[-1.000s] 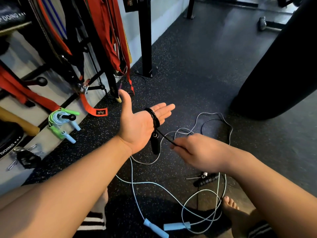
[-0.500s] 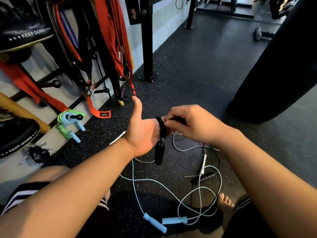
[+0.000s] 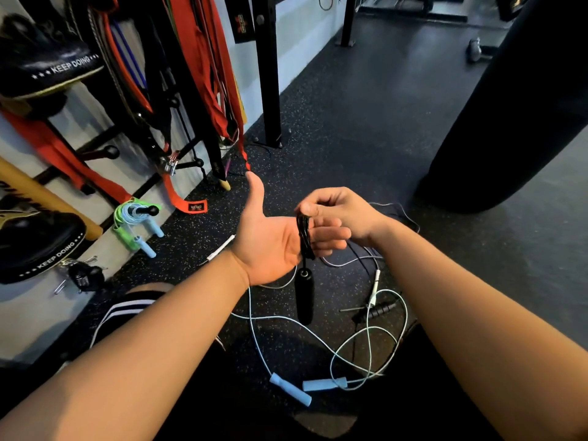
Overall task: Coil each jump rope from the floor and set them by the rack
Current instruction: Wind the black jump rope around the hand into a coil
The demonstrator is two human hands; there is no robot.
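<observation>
My left hand [image 3: 270,246] is held flat, palm up, thumb out, with several turns of a black jump rope [image 3: 304,237] wound around its fingers. One black handle [image 3: 304,296] dangles below the palm. My right hand [image 3: 337,211] pinches the black cord above the left fingers. The other black handle [image 3: 380,310] lies on the floor. A light blue jump rope [image 3: 366,351] lies loose on the floor, its two blue handles [image 3: 321,384] near my legs. A coiled green and blue rope bundle [image 3: 135,222] sits by the rack [image 3: 152,100].
Red straps and bands [image 3: 203,74] hang from the rack at left. A black upright post [image 3: 269,71] stands behind. A black punching bag [image 3: 515,100] fills the right. A white thin rope [image 3: 375,278] lies tangled near the black handle. Boxing pads [image 3: 38,246] sit far left.
My right hand has come up from beside the left wrist to above the left fingers, carrying the black cord over them. More turns sit on the left hand. The view tilted slightly.
</observation>
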